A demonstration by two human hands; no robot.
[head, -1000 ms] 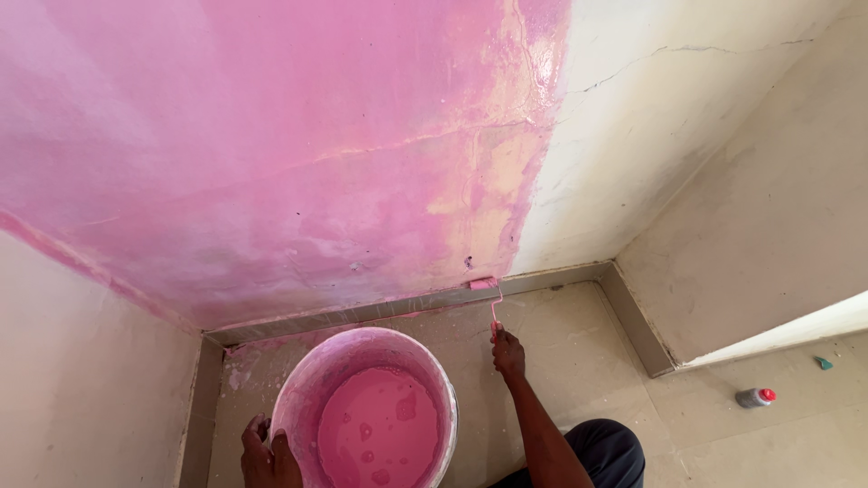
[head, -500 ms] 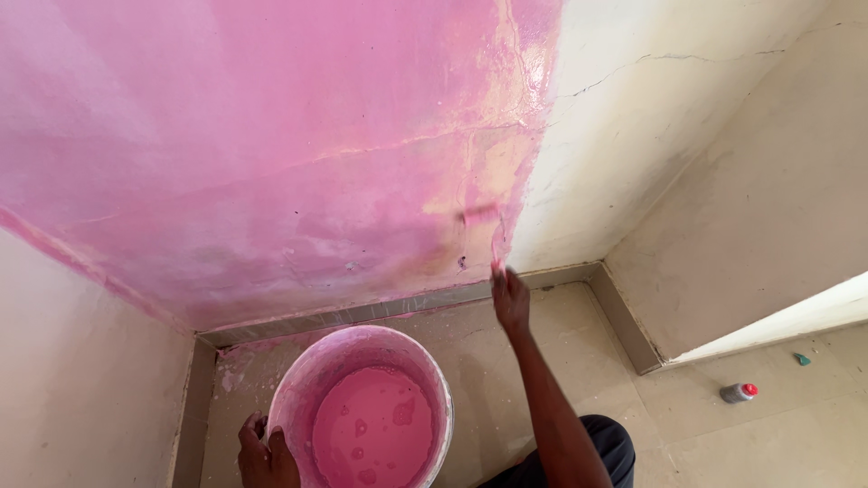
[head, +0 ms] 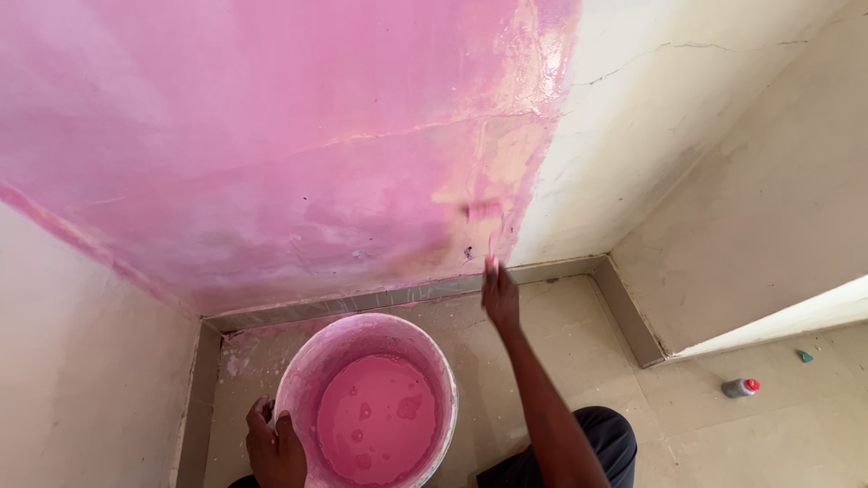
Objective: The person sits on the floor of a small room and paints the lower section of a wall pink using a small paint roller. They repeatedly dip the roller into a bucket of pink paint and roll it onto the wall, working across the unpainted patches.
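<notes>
My right hand (head: 499,296) is raised toward the wall and grips the handle of a small paint roller (head: 482,211), whose pink head lies against the lower wall at the edge of the painted area. My left hand (head: 274,445) holds the rim of a white bucket (head: 312,361) that stands on the floor and is partly full of pink paint (head: 375,420). Most of the wall (head: 271,145) in front of me is pink; its right part is bare cream.
A grey skirting strip (head: 380,298) runs along the wall's foot and turns at the corner on the right. A small bottle with a red cap (head: 740,388) lies on the tiled floor at the right, with a small green scrap (head: 804,356) beyond it. My dark trouser knee (head: 588,443) is beside the bucket.
My right hand has lifted the roller from just above the skirting up onto the wall. My left hand has stayed on the bucket's rim.
</notes>
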